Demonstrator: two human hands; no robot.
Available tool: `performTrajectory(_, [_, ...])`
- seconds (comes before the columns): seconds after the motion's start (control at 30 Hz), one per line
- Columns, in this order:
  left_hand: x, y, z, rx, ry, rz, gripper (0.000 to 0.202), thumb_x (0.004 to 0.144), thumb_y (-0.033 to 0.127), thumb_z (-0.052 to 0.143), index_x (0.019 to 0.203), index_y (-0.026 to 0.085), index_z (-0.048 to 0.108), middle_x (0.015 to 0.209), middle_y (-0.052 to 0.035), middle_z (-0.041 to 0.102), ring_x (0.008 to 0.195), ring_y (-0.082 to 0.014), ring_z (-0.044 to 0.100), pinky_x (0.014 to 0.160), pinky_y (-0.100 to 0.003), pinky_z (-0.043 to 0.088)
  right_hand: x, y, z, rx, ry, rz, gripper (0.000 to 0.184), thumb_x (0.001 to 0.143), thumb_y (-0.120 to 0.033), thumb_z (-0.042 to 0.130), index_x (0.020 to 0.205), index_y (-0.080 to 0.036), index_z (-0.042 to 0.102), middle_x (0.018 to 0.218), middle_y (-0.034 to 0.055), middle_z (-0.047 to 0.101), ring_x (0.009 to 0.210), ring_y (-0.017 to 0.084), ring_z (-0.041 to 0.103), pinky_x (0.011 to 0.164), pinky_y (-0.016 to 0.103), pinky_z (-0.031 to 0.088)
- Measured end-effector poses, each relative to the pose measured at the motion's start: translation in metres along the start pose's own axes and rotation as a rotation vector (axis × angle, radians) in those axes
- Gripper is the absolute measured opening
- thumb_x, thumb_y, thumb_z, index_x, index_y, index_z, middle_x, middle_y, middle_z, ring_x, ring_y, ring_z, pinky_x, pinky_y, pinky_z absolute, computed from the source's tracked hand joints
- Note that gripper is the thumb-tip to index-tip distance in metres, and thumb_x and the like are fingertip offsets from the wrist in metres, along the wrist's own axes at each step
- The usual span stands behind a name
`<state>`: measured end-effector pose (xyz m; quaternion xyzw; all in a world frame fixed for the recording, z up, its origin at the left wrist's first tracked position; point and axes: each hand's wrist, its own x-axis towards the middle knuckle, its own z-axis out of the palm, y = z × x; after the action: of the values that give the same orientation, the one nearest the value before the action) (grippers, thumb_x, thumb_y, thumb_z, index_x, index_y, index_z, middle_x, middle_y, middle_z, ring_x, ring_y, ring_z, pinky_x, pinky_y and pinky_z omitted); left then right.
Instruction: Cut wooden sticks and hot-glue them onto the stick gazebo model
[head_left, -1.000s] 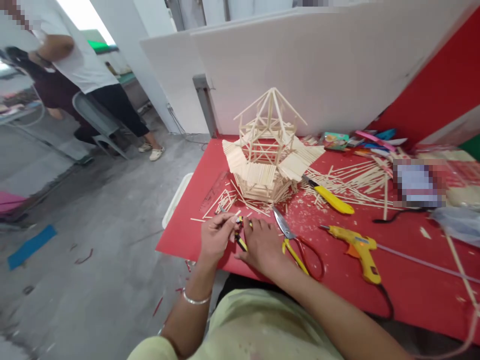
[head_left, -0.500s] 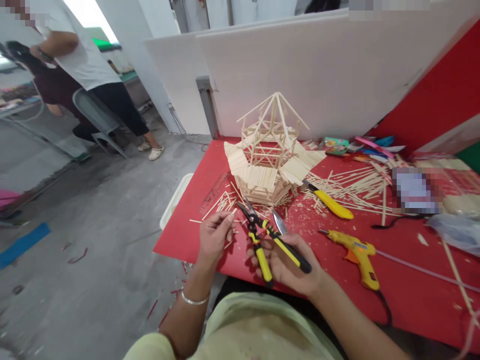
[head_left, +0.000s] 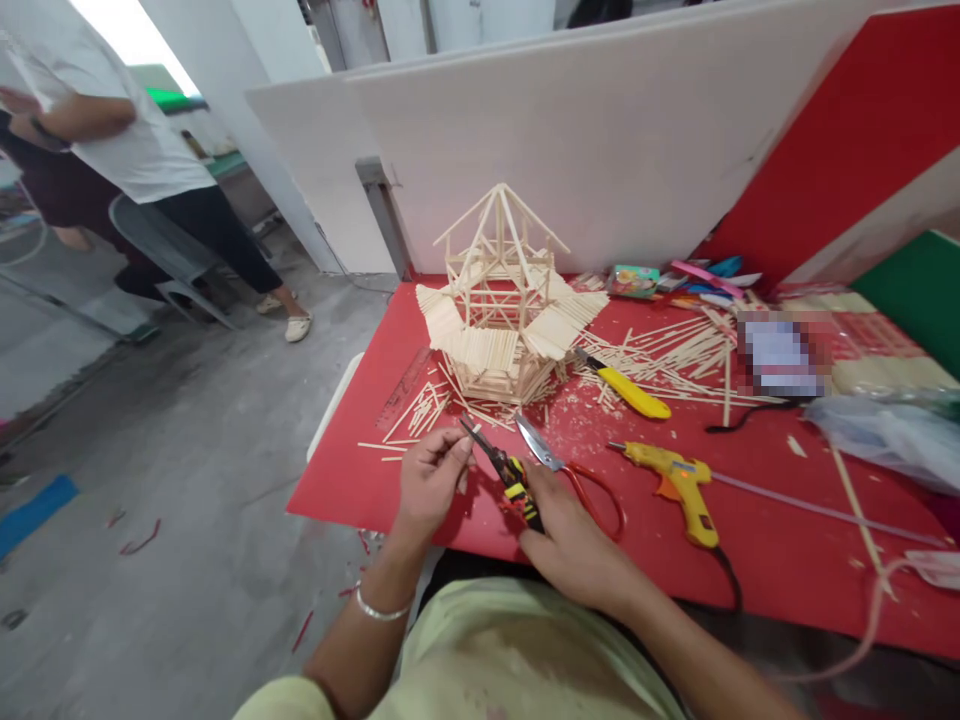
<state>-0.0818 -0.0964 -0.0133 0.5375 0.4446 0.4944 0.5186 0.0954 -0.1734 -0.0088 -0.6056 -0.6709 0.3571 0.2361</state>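
Observation:
My left hand is closed in a pinch on a short wooden stick, whose pale end shows at the fingertips beside the blades. Yellow-and-black snips are in my right hand, wrapped round the handles, with the dark blades pointing at the left fingertips. Most of the handles is hidden by the fingers. Just beyond, a wooden stick model of a pavilion with a pointed roof frame stands on the red table. Red-handled scissors lie beside my right hand.
Right of the model lie a yellow utility knife, loose sticks and a yellow glue gun with its cord. A clear ruler lies left. White boards stand behind. A person stands at far left.
My right hand has turned over and closed round the snips, bringing the handles together. The scissors' red handles now show. The view has shifted slightly right.

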Motion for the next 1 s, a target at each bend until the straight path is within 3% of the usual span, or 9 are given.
performTrajectory(0.23, [-0.004,0.007,-0.001,0.185,-0.088,0.065,0.024,0.087,0.034,0.061,0.071,0.016,0.061,0.052,0.0028,0.054,0.04,-0.0078,0.047,0.044,-0.021,0.036,-0.005,-0.006,-0.009,-0.254,0.092,0.01,0.072,0.074,-0.021,0.05,0.144,-0.011,0.033,0.142,0.0194,0.045,0.132,0.032,0.043,0.109,0.049,0.036])
performTrajectory(0.43, [-0.006,0.009,0.0,0.197,-0.113,0.054,0.025,0.088,0.035,0.059,0.07,0.017,0.06,0.047,0.0035,0.052,0.038,-0.0087,0.045,0.043,-0.021,0.034,-0.002,0.003,-0.005,-0.261,0.142,-0.055,0.063,0.081,-0.024,0.05,0.141,-0.014,0.035,0.136,0.0185,0.05,0.124,0.031,0.048,0.103,0.048,0.04])
performTrajectory(0.6, [-0.008,0.01,-0.003,0.268,-0.154,0.056,0.028,0.089,0.034,0.057,0.067,0.018,0.06,0.045,0.0033,0.05,0.04,-0.0085,0.044,0.042,-0.021,0.031,0.004,0.011,-0.004,-0.268,0.173,-0.087,0.06,0.079,-0.023,0.051,0.138,-0.013,0.039,0.118,0.0161,0.059,0.107,0.03,0.056,0.093,0.045,0.046])
performTrajectory(0.7, [-0.007,0.006,-0.003,0.137,-0.173,-0.037,0.03,0.088,0.039,0.06,0.067,0.017,0.059,0.047,0.0032,0.05,0.037,-0.007,0.04,0.038,-0.02,0.027,0.004,0.017,-0.005,-0.237,0.145,-0.107,0.06,0.08,-0.024,0.051,0.139,-0.017,0.037,0.125,0.0151,0.057,0.114,0.029,0.054,0.096,0.045,0.045])
performTrajectory(0.83, [-0.004,0.004,-0.001,-0.182,-0.268,-0.247,0.031,0.084,0.043,0.064,0.071,0.015,0.058,0.052,0.0027,0.053,0.03,-0.0024,0.031,0.032,-0.018,0.018,0.003,0.021,-0.011,-0.236,0.103,-0.163,0.07,0.081,-0.025,0.051,0.147,-0.019,0.027,0.144,0.0154,0.043,0.133,0.029,0.04,0.108,0.05,0.035])
performTrajectory(1.0, [-0.002,0.007,-0.002,-0.458,-0.39,-0.418,0.027,0.08,0.038,0.071,0.078,0.015,0.057,0.053,0.0045,0.055,0.027,0.0009,0.024,0.029,-0.014,0.016,0.002,0.017,-0.017,-0.314,0.071,-0.13,0.068,0.081,-0.023,0.051,0.145,-0.014,0.03,0.131,0.0181,0.051,0.123,0.03,0.047,0.103,0.049,0.039])
